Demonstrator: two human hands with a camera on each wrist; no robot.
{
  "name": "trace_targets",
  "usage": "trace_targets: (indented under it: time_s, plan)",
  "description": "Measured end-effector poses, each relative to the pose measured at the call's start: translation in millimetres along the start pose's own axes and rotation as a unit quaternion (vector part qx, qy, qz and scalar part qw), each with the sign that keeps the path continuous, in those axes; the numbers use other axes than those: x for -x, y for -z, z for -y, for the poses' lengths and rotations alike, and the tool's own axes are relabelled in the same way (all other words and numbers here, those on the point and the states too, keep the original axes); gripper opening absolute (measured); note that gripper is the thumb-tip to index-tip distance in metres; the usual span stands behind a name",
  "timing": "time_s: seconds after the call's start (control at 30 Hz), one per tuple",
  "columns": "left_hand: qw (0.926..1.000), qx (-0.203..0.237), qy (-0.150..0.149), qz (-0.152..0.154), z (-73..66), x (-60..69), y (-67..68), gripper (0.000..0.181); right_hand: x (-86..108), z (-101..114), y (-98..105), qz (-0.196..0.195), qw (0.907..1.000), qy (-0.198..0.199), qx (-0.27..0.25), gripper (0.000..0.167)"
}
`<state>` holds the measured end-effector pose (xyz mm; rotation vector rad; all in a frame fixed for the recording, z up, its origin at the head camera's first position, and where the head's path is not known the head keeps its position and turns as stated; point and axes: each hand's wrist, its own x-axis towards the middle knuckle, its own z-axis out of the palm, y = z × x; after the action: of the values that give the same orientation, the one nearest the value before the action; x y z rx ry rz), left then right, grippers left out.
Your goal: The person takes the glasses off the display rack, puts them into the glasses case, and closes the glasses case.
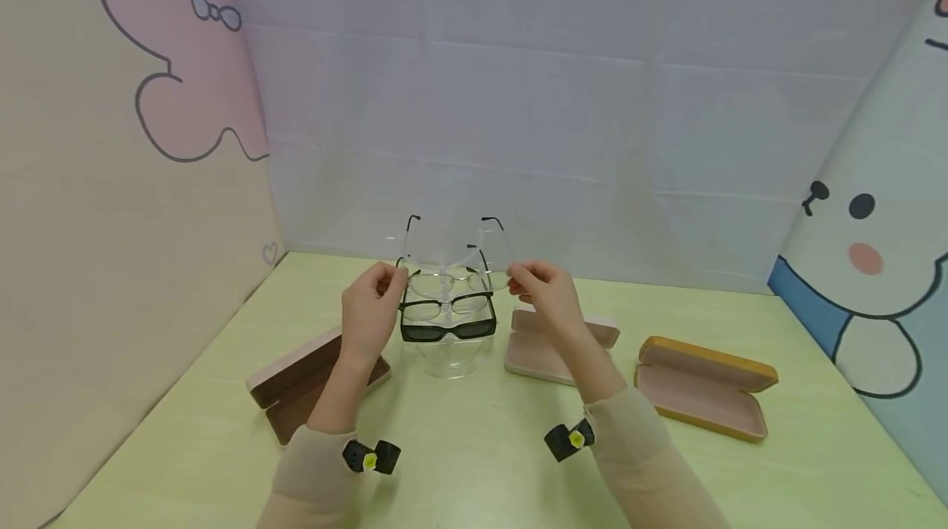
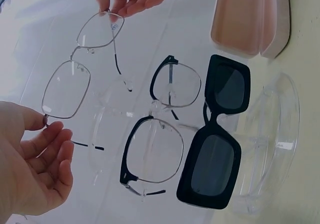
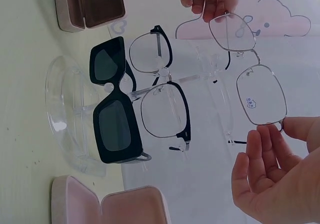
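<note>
My left hand (image 1: pixel 369 311) and right hand (image 1: pixel 550 294) pinch a pair of thin metal-rimmed eyeglasses (image 2: pixel 66 89) near its two hinges, one hand per side. The temples point away from me, their dark tips free. These eyeglasses (image 3: pixel 262 94) are held up just beyond a clear display stand (image 1: pixel 450 366). Below them on the stand sit black half-rim eyeglasses (image 2: pixel 129 149) and, lowest, black thick-framed sunglasses (image 1: pixel 448 332). In the right wrist view, the fingers of my right hand (image 3: pixel 280 171) are curled under the thumb at the hinge.
An open brown-lined glasses case (image 1: pixel 311 385) lies at left, partly behind my left forearm. Behind my right forearm is an open pale pink case (image 1: pixel 529 352). Farther right stands an open mustard-yellow case (image 1: pixel 704 397). Cloth walls with cartoon animals enclose the light green table (image 1: pixel 474 471).
</note>
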<state>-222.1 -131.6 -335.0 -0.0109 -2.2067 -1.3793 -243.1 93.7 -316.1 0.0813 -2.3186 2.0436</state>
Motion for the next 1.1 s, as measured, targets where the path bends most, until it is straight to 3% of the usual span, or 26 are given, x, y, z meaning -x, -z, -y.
trace_targets:
  time_s: [0.13, 0.43, 0.6, 0.83, 0.97, 1.1]
  plan:
    - [0.9995, 0.025, -0.003, 0.018, -4.1, 6.1, -6.2, 0.023, 8.9, -1.7, 10.1, -0.014, 0.9998, -0.009, -0.014, 0.026]
    - [0.9923, 0.085, 0.031, 0.085, -7.6, 21.1, -24.1, 0.02, 31.9, -12.5, 32.3, -0.053, 0.9978, -0.026, -0.031, 0.03]
    - [0.9826, 0.132, 0.057, 0.118, -11.5, 25.5, -33.6, 0.016, 43.3, -17.2, 38.4, -0.08, 0.9955, -0.033, -0.037, 0.03]
    - [0.9614, 0.204, 0.108, 0.15, -19.6, 33.8, -41.6, 0.011, 60.3, -25.5, 46.8, -0.107, 0.9922, -0.043, -0.047, 0.031]
    - [0.955, 0.217, 0.116, 0.166, -18.8, 37.5, -50.3, 0.012, 66.6, -29.2, 54.2, -0.129, 0.9891, -0.035, -0.061, 0.031]
    - [0.9567, 0.203, 0.12, 0.171, -19.1, 41.8, -55.8, 0.012, 71.7, -32.2, 59.0, -0.142, 0.9872, -0.033, -0.066, 0.031]
